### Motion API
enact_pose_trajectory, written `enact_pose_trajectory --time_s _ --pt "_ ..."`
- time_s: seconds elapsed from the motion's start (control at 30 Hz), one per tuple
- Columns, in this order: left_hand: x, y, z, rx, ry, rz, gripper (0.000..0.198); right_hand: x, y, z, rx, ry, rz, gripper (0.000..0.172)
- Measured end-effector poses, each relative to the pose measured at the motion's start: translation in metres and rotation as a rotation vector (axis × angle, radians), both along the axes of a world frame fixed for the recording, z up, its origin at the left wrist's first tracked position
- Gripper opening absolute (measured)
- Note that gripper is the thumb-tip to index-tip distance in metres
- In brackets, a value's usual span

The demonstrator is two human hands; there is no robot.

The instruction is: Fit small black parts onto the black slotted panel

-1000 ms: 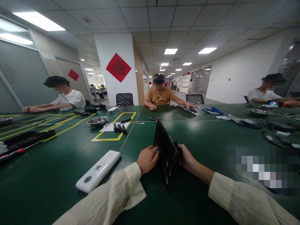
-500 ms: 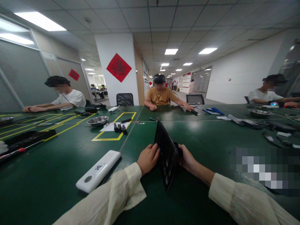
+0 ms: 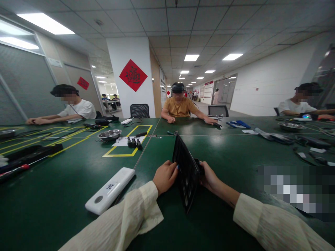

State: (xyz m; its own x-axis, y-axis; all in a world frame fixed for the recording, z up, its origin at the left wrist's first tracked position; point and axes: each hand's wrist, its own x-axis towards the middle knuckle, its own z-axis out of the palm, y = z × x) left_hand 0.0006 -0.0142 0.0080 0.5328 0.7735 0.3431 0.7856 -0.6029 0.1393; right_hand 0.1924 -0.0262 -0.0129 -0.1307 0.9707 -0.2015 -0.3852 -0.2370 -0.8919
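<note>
Head view: the right hand (image 3: 208, 175) grips a black panel (image 3: 185, 177), tilted on edge over the green counter (image 3: 240, 153); the left hand (image 3: 164, 177) has bent fingers against its left face, whether gripping I cannot tell.

Both hands (image 3: 165, 177) hold a dark panel (image 3: 185, 174) upright

The left hand (image 3: 165, 177) and right hand (image 3: 208, 173) face each other, slightly apart and nearly level. The left shows its back, with fingers bent and tips toward the right hand. The right is curled in a grip, most of its fingers hidden. The loose left sleeve (image 3: 123, 218) ends at the wrist; the right sleeve (image 3: 274, 219) sits farther behind its hand, baring some forearm (image 3: 227, 190).
</note>
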Motion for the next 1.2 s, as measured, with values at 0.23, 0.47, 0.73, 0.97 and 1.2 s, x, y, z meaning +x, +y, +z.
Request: enact_pose_trajectory --time_s 0.23,0.47,0.73,0.97,1.2 --pt "-0.0009 0.0055 -0.0060 -0.005 0.031 0.060 0.038 -0.0015 -0.0010 0.0024 -0.007 0.015 0.008 0.032" --pt "-0.0007 0.0036 -0.0073 -0.002 -0.026 0.038 0.032 -0.0025 -0.0022 0.0041 -0.003 0.017 0.000 0.029" --pt "-0.0004 -0.0008 -0.0023 0.008 0.007 0.030 0.027 -0.0010 -0.0003 0.0005 0.019 0.014 0.015 0.030" --pt "0.0004 0.0010 -0.0025 0.003 0.027 0.057 0.036 -0.0017 -0.0011 0.0026 -0.011 0.002 0.000 0.031" --pt "0.0000 -0.0003 0.0001 0.015 0.045 0.050 0.039 -0.0030 -0.0025 0.0056 -0.012 -0.002 0.001 0.033"
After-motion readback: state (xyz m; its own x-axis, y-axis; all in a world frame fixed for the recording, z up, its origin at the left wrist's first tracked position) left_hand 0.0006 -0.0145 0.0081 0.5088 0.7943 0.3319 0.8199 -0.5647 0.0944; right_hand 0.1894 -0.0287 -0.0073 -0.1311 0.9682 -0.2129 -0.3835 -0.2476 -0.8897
